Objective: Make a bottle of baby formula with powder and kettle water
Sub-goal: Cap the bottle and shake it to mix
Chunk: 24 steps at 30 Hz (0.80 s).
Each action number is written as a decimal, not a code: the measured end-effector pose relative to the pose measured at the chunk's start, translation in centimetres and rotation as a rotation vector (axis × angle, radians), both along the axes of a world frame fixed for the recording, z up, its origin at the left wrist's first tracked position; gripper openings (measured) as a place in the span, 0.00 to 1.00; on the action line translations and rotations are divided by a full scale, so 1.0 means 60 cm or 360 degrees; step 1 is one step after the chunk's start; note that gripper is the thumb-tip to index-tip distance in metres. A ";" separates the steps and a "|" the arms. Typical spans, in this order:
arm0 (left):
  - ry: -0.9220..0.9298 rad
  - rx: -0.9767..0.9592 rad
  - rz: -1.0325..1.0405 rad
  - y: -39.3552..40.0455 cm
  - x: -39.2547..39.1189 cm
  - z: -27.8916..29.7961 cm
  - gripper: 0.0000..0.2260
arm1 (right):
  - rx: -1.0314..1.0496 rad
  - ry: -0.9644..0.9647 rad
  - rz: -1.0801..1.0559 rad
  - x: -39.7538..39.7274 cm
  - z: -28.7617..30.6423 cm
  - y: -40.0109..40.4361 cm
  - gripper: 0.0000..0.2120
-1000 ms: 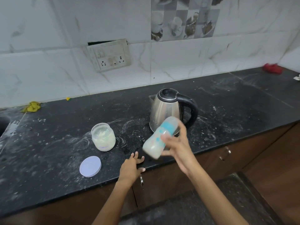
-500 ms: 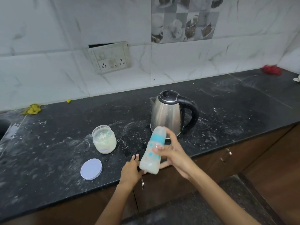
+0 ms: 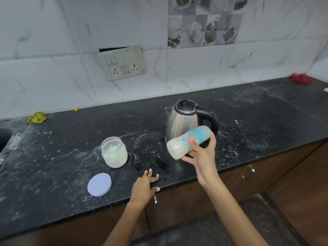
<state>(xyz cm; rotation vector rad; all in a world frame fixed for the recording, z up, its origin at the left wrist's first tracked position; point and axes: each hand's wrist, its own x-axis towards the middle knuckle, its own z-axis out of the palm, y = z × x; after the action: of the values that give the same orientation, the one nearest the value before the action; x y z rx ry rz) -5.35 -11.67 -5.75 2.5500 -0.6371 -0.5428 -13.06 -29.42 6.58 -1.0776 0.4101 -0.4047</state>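
Note:
My right hand grips a baby bottle with a blue cap and milky liquid inside, tilted almost sideways in the air in front of the steel kettle. The kettle stands upright on the black counter with its lid down. An open glass jar of formula powder sits to the left of the bottle, and its pale round lid lies flat near the counter's front edge. My left hand rests flat on the counter edge with fingers spread, holding nothing.
White powder is smeared across the counter. A sink corner shows at the far left, a yellow rag by the wall, a red cloth at the far right. A wall socket panel hangs above. Brown cabinets run below.
My right hand has swung the bottle from nearly upright back up to a steep sideways tilt, cap toward the right. My left hand has stayed on the counter edge.

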 end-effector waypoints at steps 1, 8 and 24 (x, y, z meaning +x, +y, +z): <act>0.0008 -0.0009 0.0011 0.000 0.000 0.000 0.26 | -0.0049 0.0040 -0.0016 0.002 -0.002 0.001 0.35; 0.0019 -0.0072 0.0107 0.000 -0.002 0.001 0.24 | 0.0094 -0.0103 0.0651 -0.015 -0.002 0.016 0.35; 0.0034 0.0028 0.0053 -0.003 0.000 0.000 0.26 | 0.1123 -0.0416 0.0934 -0.003 0.004 0.021 0.55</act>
<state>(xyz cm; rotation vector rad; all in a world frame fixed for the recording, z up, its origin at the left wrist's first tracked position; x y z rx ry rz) -5.37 -11.83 -5.78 2.5630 -0.5841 -0.5661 -13.21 -28.14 6.81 -0.4065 -0.0210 0.1294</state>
